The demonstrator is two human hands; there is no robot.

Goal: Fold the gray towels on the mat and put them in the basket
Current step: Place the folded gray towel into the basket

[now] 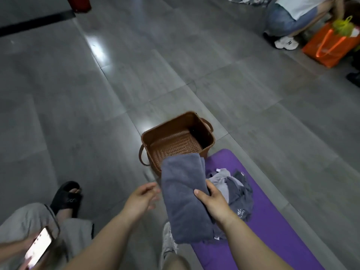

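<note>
Basket (201, 131): brown, woven, open-topped, a handle at each end, standing on the gray tiled floor.
Folded towel (183, 191): dark gray, held up on the basket's near side, with its far edge overlapping the basket's near rim in this view.
Right hand (211, 199): grips the folded towel's right edge, thumb on top and fingers curled under it.
Left hand (141, 197): loose and spread, holding nothing, short of the basket's near-left corner.
Loose towels (235, 190): crumpled gray heap, near-right of the basket, lying on the mat.
Mat (272, 230): purple, its far end meets the basket's near-right corner.
Phone (38, 248): lit, in another person's hands, well near-left of the basket.
Orange bag (331, 47): well beyond the basket, far right.
</note>
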